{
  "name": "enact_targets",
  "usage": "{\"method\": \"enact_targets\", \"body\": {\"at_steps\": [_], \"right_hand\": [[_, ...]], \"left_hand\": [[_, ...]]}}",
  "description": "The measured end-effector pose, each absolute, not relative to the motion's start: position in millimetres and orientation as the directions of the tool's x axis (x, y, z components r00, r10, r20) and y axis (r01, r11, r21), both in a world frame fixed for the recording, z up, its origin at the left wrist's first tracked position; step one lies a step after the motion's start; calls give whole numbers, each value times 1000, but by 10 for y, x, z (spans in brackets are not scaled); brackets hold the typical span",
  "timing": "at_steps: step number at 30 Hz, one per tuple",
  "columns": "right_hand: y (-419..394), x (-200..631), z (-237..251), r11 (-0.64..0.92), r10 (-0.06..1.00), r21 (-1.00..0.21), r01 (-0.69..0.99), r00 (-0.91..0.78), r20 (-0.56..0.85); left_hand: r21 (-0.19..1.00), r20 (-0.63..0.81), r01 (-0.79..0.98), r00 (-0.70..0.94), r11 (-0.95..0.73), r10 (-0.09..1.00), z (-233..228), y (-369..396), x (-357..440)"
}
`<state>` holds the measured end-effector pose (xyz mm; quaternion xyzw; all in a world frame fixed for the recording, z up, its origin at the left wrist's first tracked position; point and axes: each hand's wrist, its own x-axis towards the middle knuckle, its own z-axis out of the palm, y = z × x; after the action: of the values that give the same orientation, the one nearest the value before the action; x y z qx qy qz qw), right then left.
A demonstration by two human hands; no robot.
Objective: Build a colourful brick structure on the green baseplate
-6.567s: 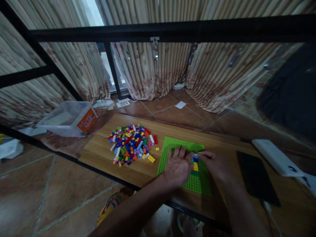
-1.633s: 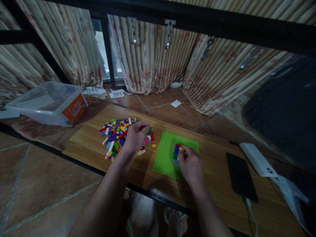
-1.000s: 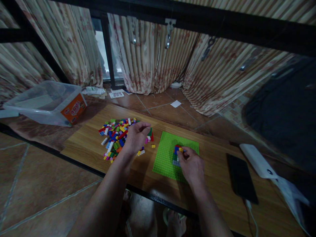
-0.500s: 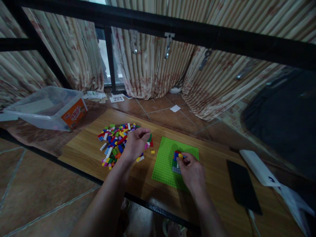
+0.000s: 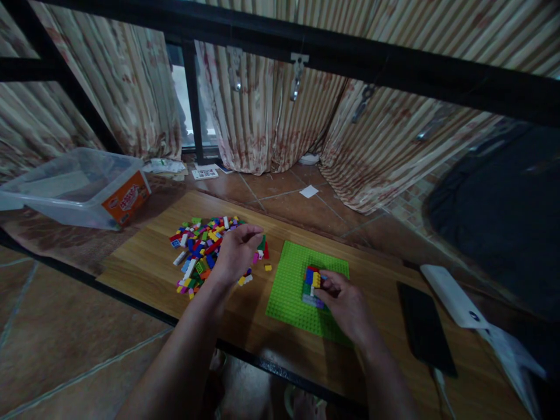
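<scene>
Brick pile point(image 5: 205, 248) under curled left hand point(image 5: 236, 252); right hand point(image 5: 345, 303) pinching brick stack point(image 5: 311, 284); plastic bin point(image 5: 76, 186) contents unclear.

Brick pile point(image 5: 205, 251) left of baseplate point(image 5: 293, 291) (phone point(image 5: 422, 326) right) on table point(image 5: 144, 262).

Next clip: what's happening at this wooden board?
A person sits at a wooden board with toy bricks. The left hand is over the loose pile of coloured bricks, fingers curled as if pinching a piece, though none is clearly visible. The right hand rests on the green baseplate, touching a small stack of bricks built on it. A clear plastic tub sits to the left, a dark phone to the right.
</scene>
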<state>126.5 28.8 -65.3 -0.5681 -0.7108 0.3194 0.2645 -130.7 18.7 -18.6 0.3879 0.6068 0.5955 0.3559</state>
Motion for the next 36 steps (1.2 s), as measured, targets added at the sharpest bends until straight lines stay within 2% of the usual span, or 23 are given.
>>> {"method": "enact_targets", "body": {"at_steps": [16,30,36], "right_hand": [[354,1263,-545,336,937,-637,694,-316,150],[400,1298,-620,390,911,-635,666,-378,163],[355,1258,-546,336,937,-654,678,-313,157]], "left_hand": [[998,51,60,-435,-28,899,-203,183,-1310],[997,56,76,-433,-26,899,-221,185,-1319],[997,65,68,-427,-40,902,-236,194,-1323]]}}
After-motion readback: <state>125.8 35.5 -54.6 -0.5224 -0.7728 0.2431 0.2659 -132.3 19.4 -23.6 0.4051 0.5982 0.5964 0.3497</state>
